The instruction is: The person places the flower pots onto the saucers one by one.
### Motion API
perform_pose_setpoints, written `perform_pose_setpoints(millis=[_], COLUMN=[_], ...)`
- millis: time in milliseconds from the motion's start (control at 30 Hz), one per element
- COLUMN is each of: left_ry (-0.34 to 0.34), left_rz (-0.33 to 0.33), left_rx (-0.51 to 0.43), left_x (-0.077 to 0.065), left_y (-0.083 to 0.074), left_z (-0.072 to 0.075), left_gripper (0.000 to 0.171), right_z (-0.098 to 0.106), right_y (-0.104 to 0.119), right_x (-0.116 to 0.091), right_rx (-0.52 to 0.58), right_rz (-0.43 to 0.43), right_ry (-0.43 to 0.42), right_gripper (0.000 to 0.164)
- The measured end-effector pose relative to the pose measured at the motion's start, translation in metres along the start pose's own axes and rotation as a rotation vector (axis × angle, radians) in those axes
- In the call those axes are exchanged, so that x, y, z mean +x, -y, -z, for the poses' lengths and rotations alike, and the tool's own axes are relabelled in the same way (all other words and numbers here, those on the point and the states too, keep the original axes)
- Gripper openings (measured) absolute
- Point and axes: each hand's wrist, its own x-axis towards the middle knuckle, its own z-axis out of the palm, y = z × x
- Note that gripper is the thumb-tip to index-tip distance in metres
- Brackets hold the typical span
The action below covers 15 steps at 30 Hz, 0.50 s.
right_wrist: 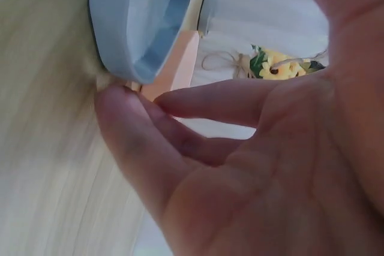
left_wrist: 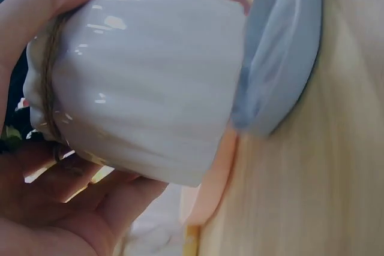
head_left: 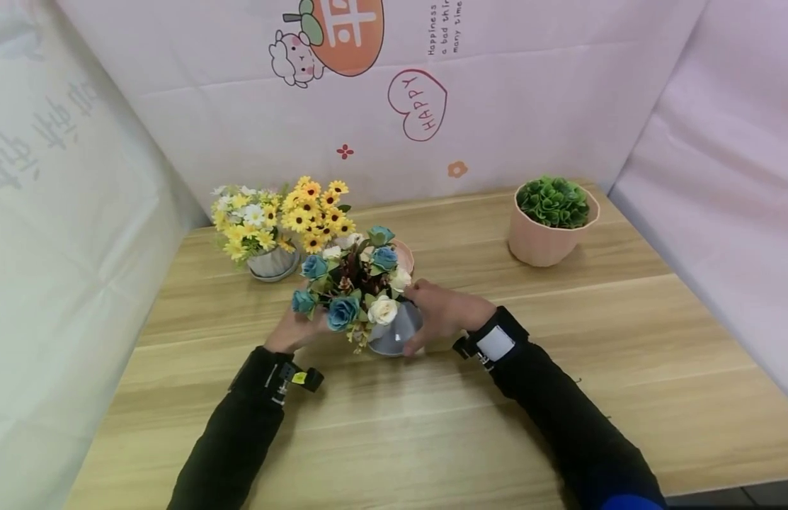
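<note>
My left hand (head_left: 298, 329) grips a white ribbed flowerpot (left_wrist: 150, 82) with twine round its neck. Its artificial blue and white roses (head_left: 344, 312) hide part of that hand in the head view. The pot is held close over a grey-blue saucer (left_wrist: 288, 58), which rests on the wooden table. On the saucer's other side is my right hand (head_left: 441, 312). In the right wrist view its thumb and fingers are loosely bent, with fingertips (right_wrist: 123, 97) right at the end of the saucer (right_wrist: 129, 28) and not wrapped round it.
At the back left stand a pot (head_left: 272, 263) of yellow and white daisies and a bunch of yellow flowers (head_left: 313, 216). A peach rim (head_left: 404, 256) shows behind the roses. A peach pot (head_left: 540, 244) with green leaves (head_left: 553, 202) stands at the back right. Printed cloth (head_left: 527, 92) hangs behind the table.
</note>
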Motion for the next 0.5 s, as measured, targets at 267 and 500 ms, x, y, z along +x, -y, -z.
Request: perform_pose_setpoints(millis=[267, 500], left_ry=[0.047, 0.094], left_rz=[-0.139, -0.3], left_rx=[-0.056, -0.115], left_x=[0.014, 0.028], left_y=[0.004, 0.009], left_z=[-0.032, -0.042], left_gripper=[0.067, 0.068], right_z=[0.01, 0.015], right_y=[-0.01, -0.008], right_x=[-0.007, -0.012], right_rx=[0.195, 0.176], right_rz=[0.186, 0.336], right_ry=[0.006, 0.014], right_gripper=[0.108, 0.09])
